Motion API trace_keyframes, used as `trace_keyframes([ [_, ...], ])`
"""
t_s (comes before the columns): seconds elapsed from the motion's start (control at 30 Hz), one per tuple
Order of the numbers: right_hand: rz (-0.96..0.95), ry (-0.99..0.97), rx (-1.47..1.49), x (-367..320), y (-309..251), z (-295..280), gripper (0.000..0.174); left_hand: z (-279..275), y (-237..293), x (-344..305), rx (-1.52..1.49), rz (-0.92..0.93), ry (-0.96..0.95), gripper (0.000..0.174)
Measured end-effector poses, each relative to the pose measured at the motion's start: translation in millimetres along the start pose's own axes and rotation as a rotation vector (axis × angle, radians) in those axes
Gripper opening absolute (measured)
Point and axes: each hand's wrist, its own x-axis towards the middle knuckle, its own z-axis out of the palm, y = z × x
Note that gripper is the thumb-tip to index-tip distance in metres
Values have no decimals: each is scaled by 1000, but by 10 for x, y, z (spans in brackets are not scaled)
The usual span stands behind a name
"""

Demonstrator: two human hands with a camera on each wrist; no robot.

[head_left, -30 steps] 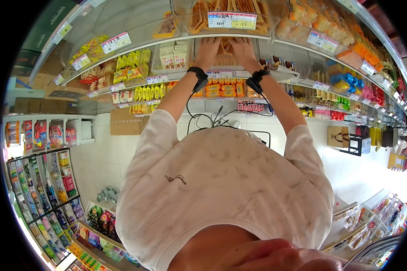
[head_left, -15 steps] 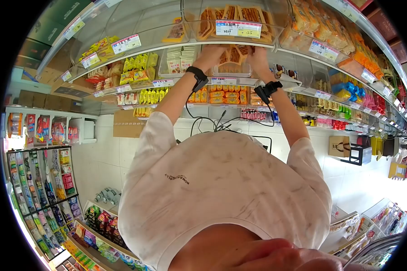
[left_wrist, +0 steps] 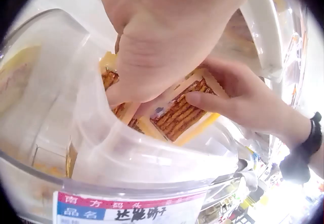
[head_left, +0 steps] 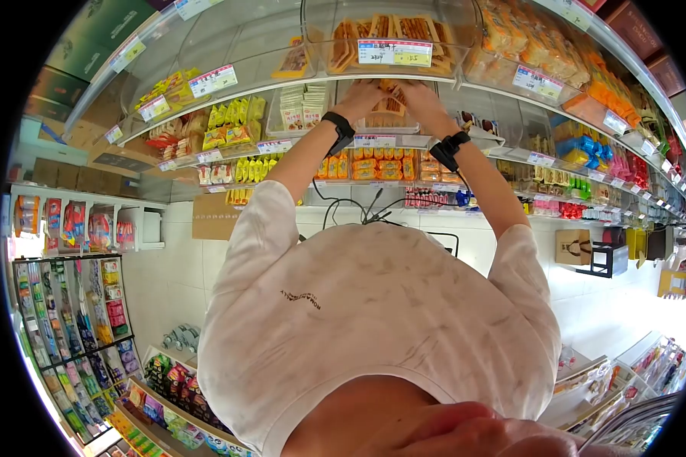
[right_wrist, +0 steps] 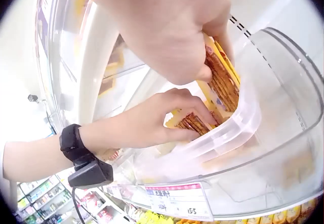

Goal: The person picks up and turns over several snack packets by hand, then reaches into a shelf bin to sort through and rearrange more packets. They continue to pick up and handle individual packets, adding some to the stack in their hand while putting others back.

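Note:
In the head view my left hand (head_left: pixel 360 99) and right hand (head_left: pixel 423 103) reach into a clear plastic bin (right_wrist: pixel 238 138) under the upper shelf. Inside are flat snack packets (head_left: pixel 390 103) with brown strips and yellow edges. My left thumb and fingers pinch a packet (right_wrist: pixel 195 124) low in the bin, as the right wrist view shows. My right hand grips an upright packet (right_wrist: pixel 221 85) beside it. In the left wrist view the right thumb lies across the face of a packet (left_wrist: pixel 179 112); its other fingers are hidden behind it.
Above sits another bin with similar packets (head_left: pixel 400 27) and a price tag (head_left: pixel 395 53). White sachets (head_left: pixel 301 107) and yellow packs (head_left: pixel 232 126) stand to the left. Orange packs (head_left: pixel 385 164) fill the shelf below. Cables (head_left: pixel 366 209) hang between the arms.
Both hands were deep in the bin, then drew apart to either side of the packets. Now they have come closer together, and the right hand has moved inward over the packets.

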Motion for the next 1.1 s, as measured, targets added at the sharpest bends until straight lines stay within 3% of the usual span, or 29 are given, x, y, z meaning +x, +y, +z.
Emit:
trace_keyframes([
  [0.17,-66,-66,-26,179,197,235,53,332,-130,36,163,21,38,26],
  [0.27,-80,-101,-89,229,292,291,52,260,-67,1,151,0,22,25],
  [0.37,-77,-81,-53,196,203,148,36,291,-64,-22,163,-23,113,27],
  [0.57,18,-192,-39,215,148,-3,32,446,-119,-10,90,-48,219,33],
  [0.67,-110,18,-89,202,297,112,28,282,-47,-53,-20,-77,161,39],
  [0.87,-120,44,-58,171,286,71,28,404,-88,-34,-5,-67,238,39],
  [1.1,-18,-79,-67,177,199,-10,25,396,-93,-57,-86,-45,254,37],
])
